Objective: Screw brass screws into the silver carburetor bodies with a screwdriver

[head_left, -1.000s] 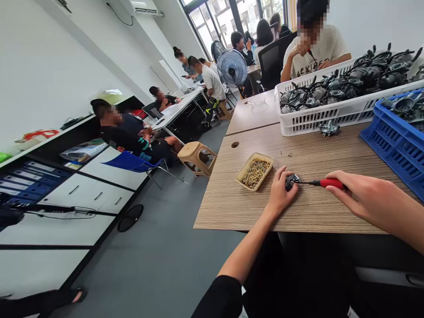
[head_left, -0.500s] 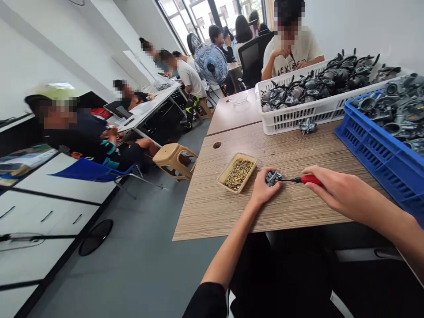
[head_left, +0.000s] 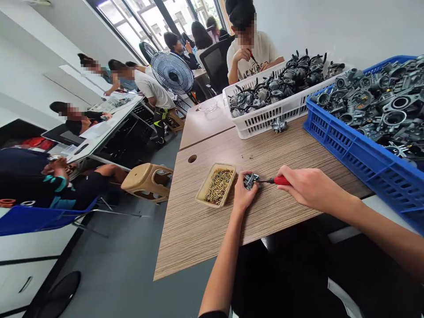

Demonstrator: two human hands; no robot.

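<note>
My left hand (head_left: 244,193) is closed around a small grey metal carburetor (head_left: 251,180), keeping it on the wood-grain table (head_left: 195,238). In my right hand (head_left: 303,184) is a screwdriver (head_left: 281,180) with a red handle, held nearly level. Its dark shaft points left and its tip meets the carburetor; the exact contact spot is too small to make out. Just left of my left hand stands a shallow tan tray (head_left: 199,198) of small brass-coloured parts.
A white crate (head_left: 251,128) of dark carburetors stands at the back, with one loose carburetor (head_left: 278,125) before it. To the right is a blue crate (head_left: 351,154) heaped with metal carburetors. A person (head_left: 265,51) sits across the table; a stool (head_left: 142,179) stands left.
The camera view has swung to the right, so the whole scene sits further left and more of the blue crate shows. Both hands keep their holds on the carburetor and the screwdriver.
</note>
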